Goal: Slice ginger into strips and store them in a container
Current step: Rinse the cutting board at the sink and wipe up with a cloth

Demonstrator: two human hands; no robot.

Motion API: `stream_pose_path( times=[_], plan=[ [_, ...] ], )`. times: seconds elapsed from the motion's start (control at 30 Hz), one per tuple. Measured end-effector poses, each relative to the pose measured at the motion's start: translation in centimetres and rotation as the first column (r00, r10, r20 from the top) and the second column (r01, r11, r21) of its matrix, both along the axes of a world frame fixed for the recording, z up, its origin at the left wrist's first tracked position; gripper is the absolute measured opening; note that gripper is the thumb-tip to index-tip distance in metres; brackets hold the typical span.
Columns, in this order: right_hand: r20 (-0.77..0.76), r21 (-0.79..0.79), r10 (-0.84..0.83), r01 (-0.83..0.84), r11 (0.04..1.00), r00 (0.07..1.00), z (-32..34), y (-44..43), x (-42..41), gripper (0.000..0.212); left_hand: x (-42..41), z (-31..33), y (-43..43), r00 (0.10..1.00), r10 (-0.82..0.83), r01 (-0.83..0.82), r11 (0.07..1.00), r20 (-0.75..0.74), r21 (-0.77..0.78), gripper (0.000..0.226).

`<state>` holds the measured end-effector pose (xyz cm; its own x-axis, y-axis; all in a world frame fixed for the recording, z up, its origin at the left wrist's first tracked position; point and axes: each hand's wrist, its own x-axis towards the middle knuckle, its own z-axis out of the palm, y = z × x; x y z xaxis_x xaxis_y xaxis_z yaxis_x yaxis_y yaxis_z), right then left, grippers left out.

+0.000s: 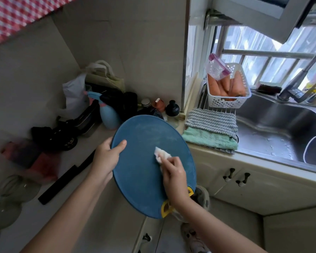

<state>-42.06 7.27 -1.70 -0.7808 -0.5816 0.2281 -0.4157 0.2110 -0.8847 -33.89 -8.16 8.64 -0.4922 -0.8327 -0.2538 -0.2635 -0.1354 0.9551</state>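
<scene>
— Where is the cutting board (144,161)?

— Held up off the counter (91,207), tilted, its blue round face turned to the camera; its yellow handle (165,209) is at the bottom, partly behind the right wrist.

— And the hands on it?

— The left hand (106,157) grips the left rim; the thumb lies across the face and the other fingers go behind the board, where they are hidden. The right hand (173,174) has its fingers curled together, pinching a crumpled white tissue (161,155); the tissue is pressed against the middle of the board.

— The container?

— A clear container with a purple lid (217,69) leans in a white basket (226,103) by the window, resting on carrots (235,84); it is well apart from the board.

— What else is around?

— A long black tool (62,181), knife-shaped, lies on the counter to the left of the left forearm; a blue spray bottle (108,115) stands just behind the board. To the right, a grey striped cloth (212,120) lies on a green cloth (208,138), beside the steel sink (272,125).
</scene>
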Motion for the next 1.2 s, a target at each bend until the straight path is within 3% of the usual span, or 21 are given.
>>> stream_pose_path(
  times=[0.17, 0.27, 0.33, 0.47, 0.6, 0.73, 0.87, 0.93, 1.07, 1.2],
  plan=[
    [0.183, 0.277, -0.261, 0.205, 0.939, 0.948, -3.9, 2.8, -4.9, 0.028, 0.5, 0.5, -0.3, 1.0, -0.026, 0.026, 1.0, 0.0, -0.013, 0.011],
    [0.367, 0.421, -0.438, 0.274, 0.865, 0.821, -6.9, 4.3, -5.9, 0.032, 0.3, 1.4, 0.2, 0.999, -0.042, 0.042, 0.991, 0.009, -0.13, 0.014],
    [0.372, 0.435, -0.5, 0.33, 0.838, 0.782, -7.1, 4.9, -5.8, 0.033, 0.1, 2.2, 0.1, 0.998, -0.054, 0.058, 0.976, 0.025, -0.208, 0.015],
    [0.255, 0.137, -0.436, 0.414, 0.9, 0.863, -2.0, 3.4, -4.8, 0.028, -0.6, 3.6, -0.4, 0.985, -0.131, 0.16, 0.93, 0.111, -0.33, 0.009],
    [0.012, -0.198, -0.149, 0.149, 0.969, 0.989, 4.4, -0.2, -2.8, 0.023, -1.4, 3.1, 0.5, 0.957, -0.196, 0.269, 0.875, 0.214, -0.403, 0.008],
    [-0.206, -0.257, 0.001, -0.055, 0.965, 0.978, 6.6, -3.6, -1.1, 0.032, -1.7, 2.3, 1.5, 0.933, -0.263, 0.35, 0.82, 0.246, -0.452, 0.012],
    [-0.269, -0.219, -0.028, -0.033, 0.975, 0.963, 4.9, -4.6, -1.0, 0.036, -1.6, 1.8, 1.9, 0.929, -0.298, 0.367, 0.814, 0.218, -0.451, 0.007],
    [-0.215, -0.196, -0.068, 0.026, 0.98, 0.974, 4.1, -4.5, -1.7, 0.036, -1.4, 1.7, 2.1, 0.942, -0.287, 0.334, 0.848, 0.172, -0.413, 0.018],
    [0.07, -0.045, -0.228, 0.232, 0.972, 0.971, 1.0, -2.7, -4.4, 0.028, -1.2, 2.1, 2.4, 0.948, -0.294, 0.317, 0.878, 0.118, -0.357, 0.024],
    [0.346, 0.225, -0.431, 0.372, 0.901, 0.834, -3.9, 0.7, -6.0, 0.028, -1.3, 3.2, 2.0, 0.942, -0.323, 0.332, 0.876, 0.086, -0.351, 0.026]
  ],
)
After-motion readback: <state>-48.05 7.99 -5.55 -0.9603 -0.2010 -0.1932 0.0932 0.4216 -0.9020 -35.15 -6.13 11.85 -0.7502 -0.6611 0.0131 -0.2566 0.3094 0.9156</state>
